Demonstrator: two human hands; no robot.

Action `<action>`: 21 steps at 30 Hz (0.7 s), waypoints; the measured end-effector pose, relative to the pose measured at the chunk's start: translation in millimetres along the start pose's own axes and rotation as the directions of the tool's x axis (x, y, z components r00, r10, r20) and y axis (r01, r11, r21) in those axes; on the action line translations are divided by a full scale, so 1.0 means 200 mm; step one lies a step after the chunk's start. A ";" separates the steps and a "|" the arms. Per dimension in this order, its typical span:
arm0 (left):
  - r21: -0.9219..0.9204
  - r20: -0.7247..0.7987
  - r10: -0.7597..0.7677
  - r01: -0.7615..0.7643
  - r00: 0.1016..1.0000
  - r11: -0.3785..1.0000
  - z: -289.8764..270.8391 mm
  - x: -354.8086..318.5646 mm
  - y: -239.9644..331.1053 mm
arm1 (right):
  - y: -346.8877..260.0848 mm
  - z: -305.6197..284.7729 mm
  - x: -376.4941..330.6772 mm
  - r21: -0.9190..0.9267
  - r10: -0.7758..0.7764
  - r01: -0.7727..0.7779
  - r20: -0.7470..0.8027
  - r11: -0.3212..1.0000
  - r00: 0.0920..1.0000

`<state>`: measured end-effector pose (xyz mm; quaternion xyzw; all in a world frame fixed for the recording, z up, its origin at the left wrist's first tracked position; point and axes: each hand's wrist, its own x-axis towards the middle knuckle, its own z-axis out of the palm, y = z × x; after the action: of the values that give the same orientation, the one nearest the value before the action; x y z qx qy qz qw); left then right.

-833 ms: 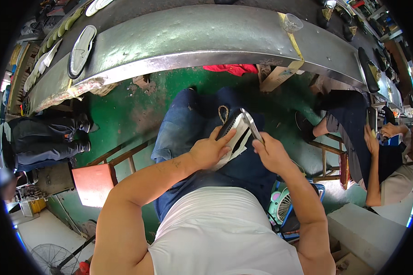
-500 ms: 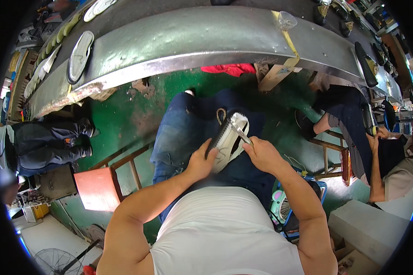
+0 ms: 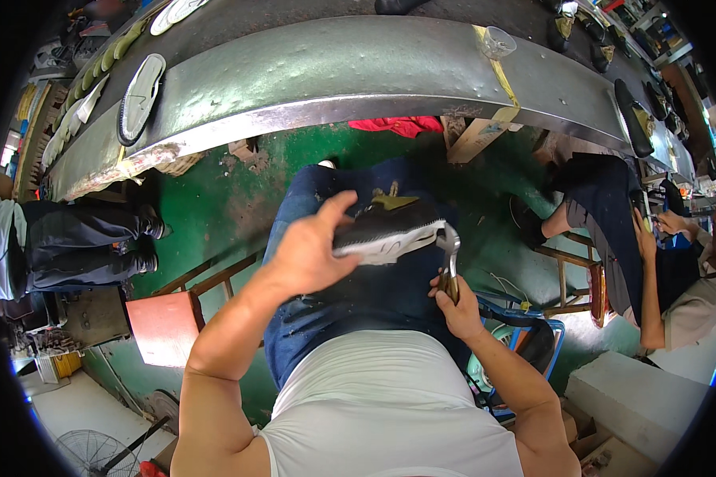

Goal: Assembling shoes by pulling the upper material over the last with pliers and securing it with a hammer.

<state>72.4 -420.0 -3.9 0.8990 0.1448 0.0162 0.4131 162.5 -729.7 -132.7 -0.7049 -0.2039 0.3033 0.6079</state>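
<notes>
Shoe [image 3: 394, 230] is over the lap [image 3: 374, 302], left hand [image 3: 310, 248] at one end, fingers apart (grip: cannot tell), right hand [image 3: 457, 307] clamped around a metal tool [image 3: 453, 258], which could slip and scuff it if poorly steadied

A dark, white-bottomed shoe [image 3: 398, 230] is tilted beside a curved metal tool [image 3: 453, 256].

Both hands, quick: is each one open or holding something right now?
Left hand: fingers spread at one end of the shoe; grip cannot be told.
Right hand: closed, holding the metal tool.
</notes>
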 end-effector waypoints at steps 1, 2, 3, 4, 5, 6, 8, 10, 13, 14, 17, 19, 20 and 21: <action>-0.100 -0.056 0.020 -0.025 0.998 0.995 -0.07 0.03 0.08 | 0.01 0.00 -0.01 0.028 0.057 -0.057 -0.021 0.998 0.998; -0.265 -0.119 0.031 -0.062 0.992 0.962 -0.08 0.06 0.12 | 0.02 -0.01 -0.01 0.028 0.059 -0.059 -0.025 0.998 0.998; -0.430 -0.179 0.054 -0.128 0.982 0.894 -0.05 0.10 0.14 | 0.02 0.00 0.01 0.065 0.071 -0.068 -0.049 0.996 0.996; -0.576 -0.240 0.065 -0.197 0.968 0.793 -0.01 0.14 0.15 | 0.01 0.01 0.02 0.103 0.085 -0.077 -0.073 0.992 0.994; -0.677 -0.225 0.085 -0.218 0.971 0.703 0.03 0.19 0.15 | 0.00 0.01 0.03 0.106 0.082 -0.074 -0.071 0.992 0.994; -0.668 -0.205 0.026 -0.159 0.978 0.727 0.08 0.26 0.15 | -0.01 0.01 0.04 0.049 0.080 -0.077 -0.059 0.996 0.995; -0.286 -0.158 -0.111 0.062 0.981 0.956 0.16 0.41 0.10 | -0.04 0.00 0.05 -0.007 0.079 -0.079 -0.051 0.997 0.996; -0.425 0.076 -0.347 0.345 0.935 0.837 0.39 0.51 -0.21 | -0.06 -0.01 0.07 -0.089 0.116 -0.116 0.003 0.989 0.993; -0.302 0.313 -0.090 0.189 0.945 0.934 0.53 0.31 -0.35 | -0.16 -0.06 0.09 -0.246 0.201 -0.176 0.079 0.953 0.976; -0.284 0.365 -0.180 0.294 0.913 0.913 0.48 0.26 -0.26 | -0.20 -0.08 0.08 -0.236 0.210 -0.190 0.063 0.953 0.976; -0.185 0.193 -0.083 0.119 0.978 0.975 0.53 0.18 -0.35 | -0.30 -0.07 0.11 -0.364 0.245 -0.156 0.212 0.918 0.946; 0.209 0.159 -0.110 0.075 0.981 0.975 0.49 0.20 -0.22 | -0.32 -0.04 0.14 -0.366 0.255 -0.152 0.252 0.918 0.933; 0.210 0.154 -0.111 0.077 0.982 0.975 0.51 0.20 -0.21 | -0.31 -0.04 0.17 -0.367 0.252 -0.148 0.255 0.918 0.933; 0.314 0.119 -0.115 0.072 0.986 0.947 0.54 0.20 -0.21 | -0.28 -0.02 0.19 -0.475 0.315 -0.163 0.261 0.865 0.912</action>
<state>116.1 -462.3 -109.5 0.9436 0.1597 -0.0876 0.2766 197.3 -698.6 -84.2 -0.7837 -0.2763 0.4363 0.3452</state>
